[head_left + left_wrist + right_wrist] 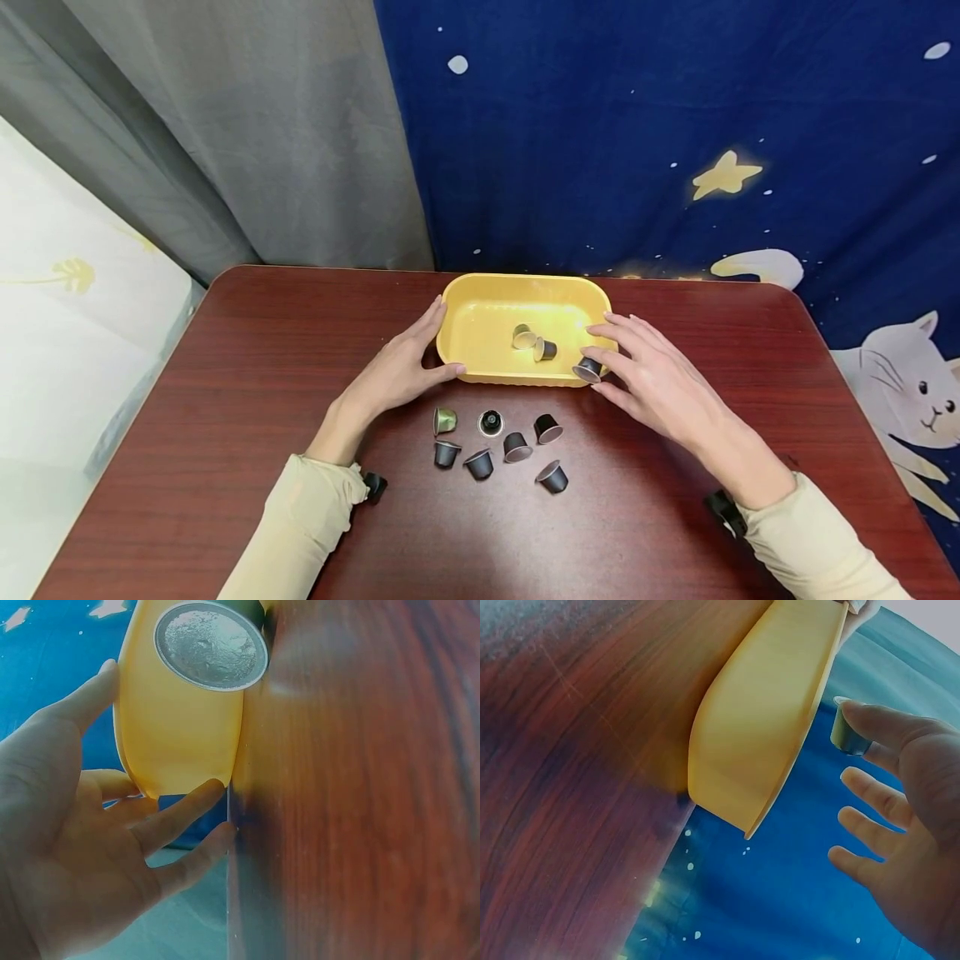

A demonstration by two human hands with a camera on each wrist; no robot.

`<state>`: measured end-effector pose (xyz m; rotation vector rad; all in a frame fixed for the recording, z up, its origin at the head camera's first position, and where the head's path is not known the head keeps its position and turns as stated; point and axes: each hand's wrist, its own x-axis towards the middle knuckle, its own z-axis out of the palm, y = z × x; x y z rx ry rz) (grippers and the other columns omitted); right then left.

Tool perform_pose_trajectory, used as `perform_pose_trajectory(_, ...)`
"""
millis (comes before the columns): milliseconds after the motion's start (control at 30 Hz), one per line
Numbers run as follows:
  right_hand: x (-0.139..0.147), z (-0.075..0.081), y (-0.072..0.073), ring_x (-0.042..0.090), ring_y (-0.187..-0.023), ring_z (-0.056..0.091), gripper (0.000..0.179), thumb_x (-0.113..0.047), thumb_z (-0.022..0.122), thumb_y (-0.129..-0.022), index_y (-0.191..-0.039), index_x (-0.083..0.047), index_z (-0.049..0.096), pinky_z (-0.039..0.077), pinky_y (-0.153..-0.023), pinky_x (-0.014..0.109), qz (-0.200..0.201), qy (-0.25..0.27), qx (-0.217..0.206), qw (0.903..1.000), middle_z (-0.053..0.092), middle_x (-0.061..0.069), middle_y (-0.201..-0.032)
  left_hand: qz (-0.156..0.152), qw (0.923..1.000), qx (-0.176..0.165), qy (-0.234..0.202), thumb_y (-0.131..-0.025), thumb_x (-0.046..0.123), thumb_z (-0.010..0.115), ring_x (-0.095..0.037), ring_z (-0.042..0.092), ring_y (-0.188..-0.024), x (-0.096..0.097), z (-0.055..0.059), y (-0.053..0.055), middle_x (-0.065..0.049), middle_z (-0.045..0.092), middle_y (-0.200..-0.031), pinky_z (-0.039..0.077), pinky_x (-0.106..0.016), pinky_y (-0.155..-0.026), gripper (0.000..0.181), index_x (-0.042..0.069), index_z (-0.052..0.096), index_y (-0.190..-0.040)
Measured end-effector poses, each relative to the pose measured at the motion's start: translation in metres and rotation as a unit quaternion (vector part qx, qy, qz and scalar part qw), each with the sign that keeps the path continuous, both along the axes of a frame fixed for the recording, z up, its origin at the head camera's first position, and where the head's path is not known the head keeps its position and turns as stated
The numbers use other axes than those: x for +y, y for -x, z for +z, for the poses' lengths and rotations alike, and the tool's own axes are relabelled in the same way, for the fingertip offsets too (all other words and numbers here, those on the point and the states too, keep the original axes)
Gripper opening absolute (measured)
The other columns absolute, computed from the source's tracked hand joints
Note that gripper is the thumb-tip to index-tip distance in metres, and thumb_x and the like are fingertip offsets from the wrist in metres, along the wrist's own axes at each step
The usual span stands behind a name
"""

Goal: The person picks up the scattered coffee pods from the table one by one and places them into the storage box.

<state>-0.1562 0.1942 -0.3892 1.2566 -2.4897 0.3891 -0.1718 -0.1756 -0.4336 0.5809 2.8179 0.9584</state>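
My right hand (652, 375) pinches a dark coffee capsule (588, 369) between thumb and forefinger, over the front right rim of a yellow plastic basin (480, 379). In the right wrist view the held capsule (846, 735) appears above the rim, and the other fingers are spread. My left hand (397, 367) rests against the basin's left end, thumb at the front rim and extended fingers along the side. Two capsules (523, 337) lie inside the basin. In front of it, a green capsule (445, 420) and several dark capsules (517, 447) are scattered on the table.
The reddish-brown wooden table (262, 417) has rounded back corners. Behind it hang a grey curtain (300, 125) and a blue curtain (562, 150) with stars and a cat. The basin stands near the table's back edge. Each wrist wears a small black camera mount (726, 512).
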Motion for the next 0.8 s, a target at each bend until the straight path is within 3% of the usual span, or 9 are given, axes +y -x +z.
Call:
perform_pose_trajectory(367, -0.003, -0.001, 0.007, 0.040, -0.132, 0.046, 0.041, -0.022, 0.086, -0.076, -0.112, -0.010, 0.072, 0.023, -0.116, 0.056, -0.009, -0.006, -0.002, 0.9999, 0.060, 0.014, -0.131, 0.002, 0.9999, 0.009, 0.006, -0.089, 0.060, 0.064, -0.020, 0.024, -0.148, -0.001, -0.002, 0.001, 0.006, 0.005, -0.166, 0.028, -0.046, -0.115, 0.098, 0.015, 0.013, -0.161)
perform_pose_trajectory(800, 0.003, -0.009, 0.024, 0.041, -0.130, 0.047, 0.041, -0.018, 0.084, -0.076, -0.113, -0.007, 0.070, 0.027, -0.114, 0.056, 0.005, 0.027, 0.004, 0.9996, 0.059, 0.018, -0.129, -0.001, 1.0000, 0.009, 0.003, -0.089, 0.061, 0.064, -0.020, 0.024, -0.148, 0.000, -0.002, 0.001, 0.002, 0.007, -0.167, 0.029, -0.047, -0.115, 0.099, 0.015, 0.013, -0.161)
